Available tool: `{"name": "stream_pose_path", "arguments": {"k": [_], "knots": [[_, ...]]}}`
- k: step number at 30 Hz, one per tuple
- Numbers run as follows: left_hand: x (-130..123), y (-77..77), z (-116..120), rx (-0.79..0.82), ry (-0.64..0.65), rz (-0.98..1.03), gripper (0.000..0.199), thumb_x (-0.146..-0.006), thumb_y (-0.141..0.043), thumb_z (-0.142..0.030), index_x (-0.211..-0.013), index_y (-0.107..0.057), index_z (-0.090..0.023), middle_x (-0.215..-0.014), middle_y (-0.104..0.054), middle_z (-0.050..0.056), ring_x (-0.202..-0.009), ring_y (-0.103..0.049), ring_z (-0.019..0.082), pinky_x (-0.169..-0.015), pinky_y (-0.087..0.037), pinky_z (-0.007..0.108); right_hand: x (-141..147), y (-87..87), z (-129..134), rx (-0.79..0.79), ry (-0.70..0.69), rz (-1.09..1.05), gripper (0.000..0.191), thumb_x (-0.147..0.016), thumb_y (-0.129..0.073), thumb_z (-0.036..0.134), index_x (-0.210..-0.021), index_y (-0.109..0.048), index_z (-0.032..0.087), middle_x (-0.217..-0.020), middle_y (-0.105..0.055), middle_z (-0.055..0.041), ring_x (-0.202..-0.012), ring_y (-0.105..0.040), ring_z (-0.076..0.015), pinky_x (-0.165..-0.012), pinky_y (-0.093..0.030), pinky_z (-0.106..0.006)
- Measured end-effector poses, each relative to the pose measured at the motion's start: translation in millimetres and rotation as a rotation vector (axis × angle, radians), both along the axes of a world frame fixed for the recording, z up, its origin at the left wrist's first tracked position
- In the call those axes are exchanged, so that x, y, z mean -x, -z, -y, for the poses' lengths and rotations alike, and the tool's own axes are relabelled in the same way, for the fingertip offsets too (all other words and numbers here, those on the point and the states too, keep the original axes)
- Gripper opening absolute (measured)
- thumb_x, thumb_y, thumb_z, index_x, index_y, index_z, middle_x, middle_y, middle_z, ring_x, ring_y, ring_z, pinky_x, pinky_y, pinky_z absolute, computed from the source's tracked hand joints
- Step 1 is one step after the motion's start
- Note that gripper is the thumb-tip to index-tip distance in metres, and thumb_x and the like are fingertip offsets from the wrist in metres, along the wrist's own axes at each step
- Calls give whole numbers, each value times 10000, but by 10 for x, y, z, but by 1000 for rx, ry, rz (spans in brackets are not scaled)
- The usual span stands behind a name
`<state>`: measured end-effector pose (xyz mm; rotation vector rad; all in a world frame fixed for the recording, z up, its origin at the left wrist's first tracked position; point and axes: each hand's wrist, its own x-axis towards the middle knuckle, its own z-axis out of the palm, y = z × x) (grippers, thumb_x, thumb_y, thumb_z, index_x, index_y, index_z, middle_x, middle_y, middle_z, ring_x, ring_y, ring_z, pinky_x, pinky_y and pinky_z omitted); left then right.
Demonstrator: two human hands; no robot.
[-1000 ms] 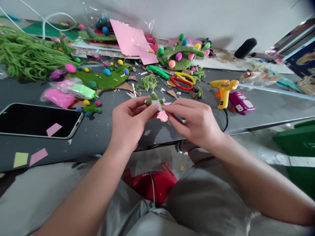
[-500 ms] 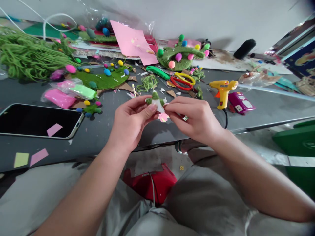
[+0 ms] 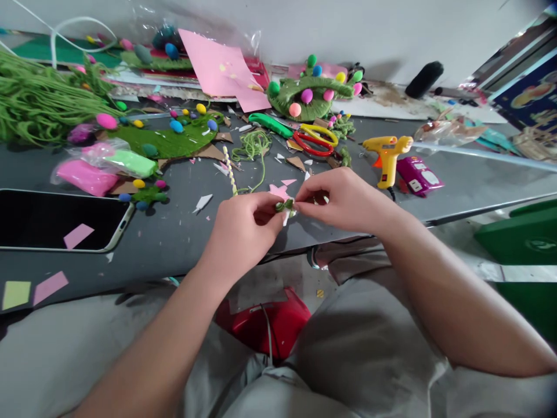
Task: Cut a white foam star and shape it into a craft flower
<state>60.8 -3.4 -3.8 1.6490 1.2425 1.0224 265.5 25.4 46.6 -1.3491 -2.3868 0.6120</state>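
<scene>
Between my two hands is a small white star-shaped cutout, partly wrapped in green yarn (image 3: pixel 285 205). My left hand (image 3: pixel 246 229) pinches its left side between thumb and fingers. At its right edge, my right hand (image 3: pixel 337 200) has thumb and forefinger pressed together on the star or its yarn; which of these I cannot tell. A strand of green yarn (image 3: pixel 263 168) runs from a loose tangle (image 3: pixel 252 145) on the table toward my left fingers. Just behind the hands lies a pink paper star (image 3: pixel 278 191). A striped paper straw (image 3: pixel 230 171) is beside the yarn strand.
Scissors (image 3: pixel 313 142) with red and yellow handles lie beyond the hands. A yellow glue gun (image 3: pixel 386 157) and a purple box (image 3: pixel 420 176) are at right. At left are a phone (image 3: pixel 52 217), bagged clay (image 3: pixel 87 176) and green yarn (image 3: pixel 39 101). Paper scraps litter the grey table (image 3: pixel 174 232).
Both hands have turned and tilted the star, so its white face shows less. The left hand's back now faces up more. The view has shifted slightly right, uncovering the yarn strand.
</scene>
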Motion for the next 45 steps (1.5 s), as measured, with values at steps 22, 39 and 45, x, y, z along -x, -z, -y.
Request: {"name": "stream_pose_path", "arguments": {"k": [22,39,45], "knots": [[-44,-64,-91,234,-184,913,285,-645,-960,-196,-888,-811,-202,-787,-788,7,-712,-748,137,-716,-653,259,110,138,216,-459,-152,-209,256,-1006,-522,102,-1126,-733,180,-1073,-734,-100,-947,-698,-192,-821,-551,-318],[-50,-9,24,-80,-63,-7,209,-861,-778,-317,-1040,-806,-212,-874,-811,50,-756,-740,199,-721,-572,300,18,-8,88,-144,21,-39,126,-858,-651,134,-829,-772,157,-768,-717,-32,-705,-603,-150,-674,-407,-289],[-69,2,-8,-36,-165,122,165,-838,-808,-309,-973,-802,-215,-871,-805,32,-775,-739,185,-727,-590,283,133,71,194,-155,1,-95,152,-934,-607,172,-934,-758,152,-840,-704,-38,-746,-598,-150,-678,-411,-279]]}}
